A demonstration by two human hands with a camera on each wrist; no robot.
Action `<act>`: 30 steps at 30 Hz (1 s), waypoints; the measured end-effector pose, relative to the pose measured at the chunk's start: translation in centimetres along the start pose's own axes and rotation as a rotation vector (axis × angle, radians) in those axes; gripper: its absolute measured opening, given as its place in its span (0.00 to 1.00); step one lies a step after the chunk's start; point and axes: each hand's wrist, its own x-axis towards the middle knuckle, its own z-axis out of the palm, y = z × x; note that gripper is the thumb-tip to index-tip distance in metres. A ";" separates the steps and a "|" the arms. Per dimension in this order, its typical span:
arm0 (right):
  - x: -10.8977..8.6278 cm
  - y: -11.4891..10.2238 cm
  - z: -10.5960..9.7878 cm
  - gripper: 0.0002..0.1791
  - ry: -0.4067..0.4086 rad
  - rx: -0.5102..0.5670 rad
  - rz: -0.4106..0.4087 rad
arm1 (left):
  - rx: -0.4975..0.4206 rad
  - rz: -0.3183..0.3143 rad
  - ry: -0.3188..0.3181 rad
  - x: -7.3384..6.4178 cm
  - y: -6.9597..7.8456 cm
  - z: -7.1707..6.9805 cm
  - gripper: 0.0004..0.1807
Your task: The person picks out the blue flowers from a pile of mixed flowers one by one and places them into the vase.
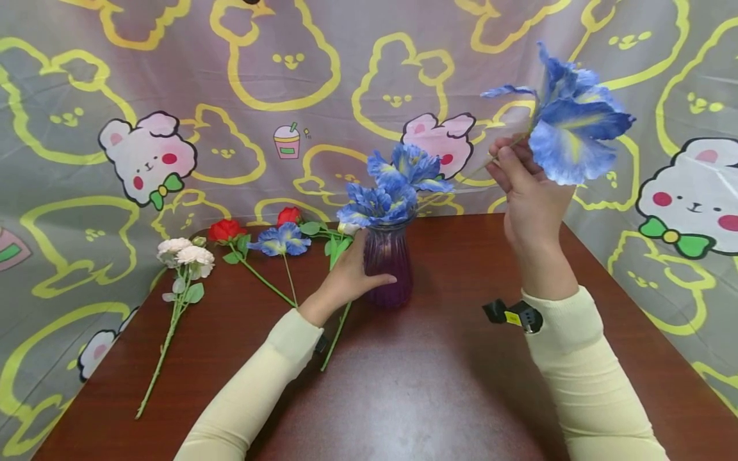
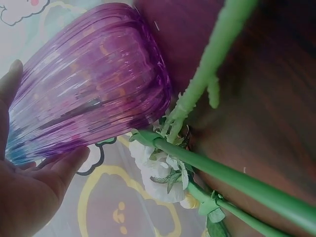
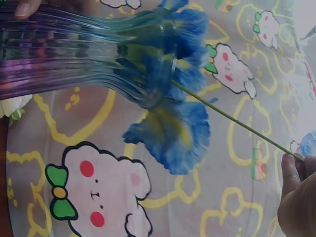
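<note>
A ribbed purple glass vase stands upright at the middle of the table. My left hand grips its left side, the thumb across the front. Blue irises fill the vase's mouth. Up to the right, my right hand pinches the thin stem of another blue iris just below the bloom. In the right wrist view that iris's stem slants to the vase's rim, its lower end at the mouth; whether it is inside I cannot tell. The vase also shows in the left wrist view.
Left of the vase lie a white-flowered stem, red roses, a loose blue iris and green stems. They rest on the brown table. A cartoon-printed curtain hangs behind and at both sides.
</note>
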 end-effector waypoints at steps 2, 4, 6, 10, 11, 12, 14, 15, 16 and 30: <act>0.0 0.5 0.1 0.16 -0.005 -0.023 -0.003 | 0.003 -0.004 0.000 0.0 0.0 0.0 0.64; 0.0 1.0 0.3 0.16 -0.015 -0.051 -0.002 | 0.007 -0.006 0.003 0.0 0.0 0.0 0.64; -0.2 1.6 0.4 0.16 -0.023 -0.074 0.005 | 0.012 -0.007 0.008 0.0 -0.1 0.1 0.64; -0.6 2.6 0.6 0.13 -0.023 -0.119 0.040 | 0.019 -0.010 0.015 -0.1 -0.1 0.2 0.64; -0.7 2.9 0.6 0.13 -0.023 -0.130 0.046 | 0.020 -0.010 0.017 -0.1 -0.1 0.2 0.64; -0.9 3.1 0.6 0.13 -0.020 -0.132 0.051 | 0.020 -0.009 0.018 -0.1 -0.1 0.2 0.64; -1.1 3.6 0.7 0.13 -0.023 -0.135 0.058 | 0.016 -0.007 0.018 -0.2 -0.1 0.2 0.64; -1.3 3.8 0.7 0.14 -0.026 -0.135 0.058 | 0.013 -0.006 0.017 -0.2 0.0 0.2 0.64; -1.4 4.0 0.7 0.14 -0.028 -0.131 0.056 | 0.014 -0.006 0.015 -0.2 0.0 0.2 0.64; -2.7 6.3 0.2 0.10 -0.097 -0.215 0.035 | 0.031 -0.020 0.022 -0.2 -0.2 0.4 0.63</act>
